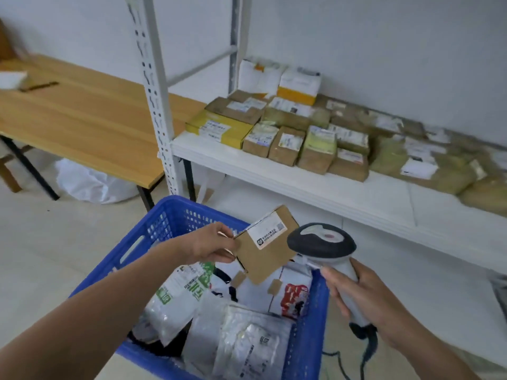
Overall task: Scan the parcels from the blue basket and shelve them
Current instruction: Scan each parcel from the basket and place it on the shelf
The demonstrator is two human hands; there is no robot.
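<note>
At six o'clock the blue basket (175,215) holds a heap of plastic mailer parcels (247,344). Above it, the left hand (211,246) pinches the left edge of a small cardboard box (263,256) between thumb and fingers, label up and tilted. At four o'clock the right hand (365,303) has its fingers wrapped round the handle of a barcode scanner (321,242), whose head sits just beside the box. Farther off, at one o'clock, a white shelf (301,185) carries rows of shelved parcels (288,127). At ten o'clock stands a wooden table (82,119).
</note>
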